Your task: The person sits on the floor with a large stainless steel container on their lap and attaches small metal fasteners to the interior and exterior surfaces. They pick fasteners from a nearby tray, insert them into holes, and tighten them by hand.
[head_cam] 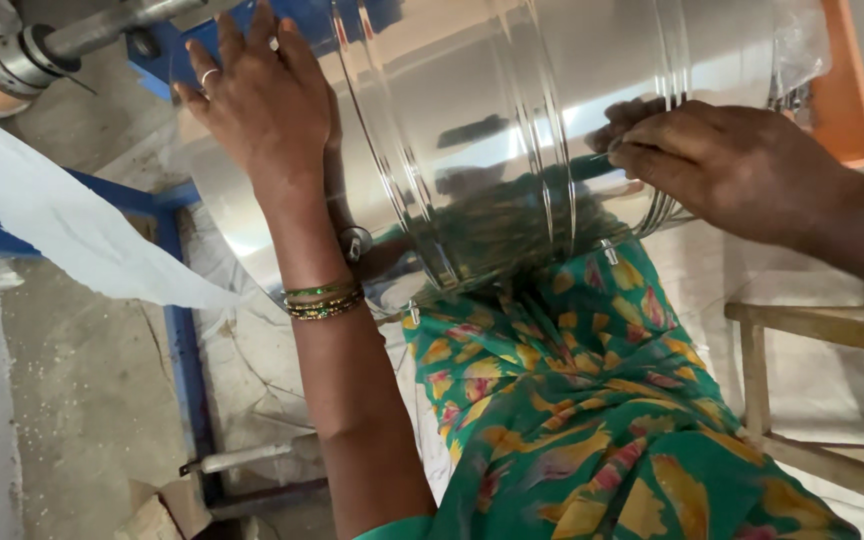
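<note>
Sideways, steel drum (512,120) — axis left-right — left hand (267,100) flat, right hand (722,165) clamped on rim

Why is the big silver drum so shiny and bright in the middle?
Head view: the steel drum mirrors the light, so a white glare band crosses it; below, it reflects the green cloth darkly. The left hand and right hand on it are sharp, not blurred.

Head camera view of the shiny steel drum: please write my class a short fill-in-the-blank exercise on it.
1. The left hand lies flat on the shiny ribbed ____ drum.
2. The left wrist wears green and gold ____.
3. The right hand grips the drum's ____.
4. A wooden stool stands on the person's ____ side.

Missing words: steel; bangles; rim; right
</note>
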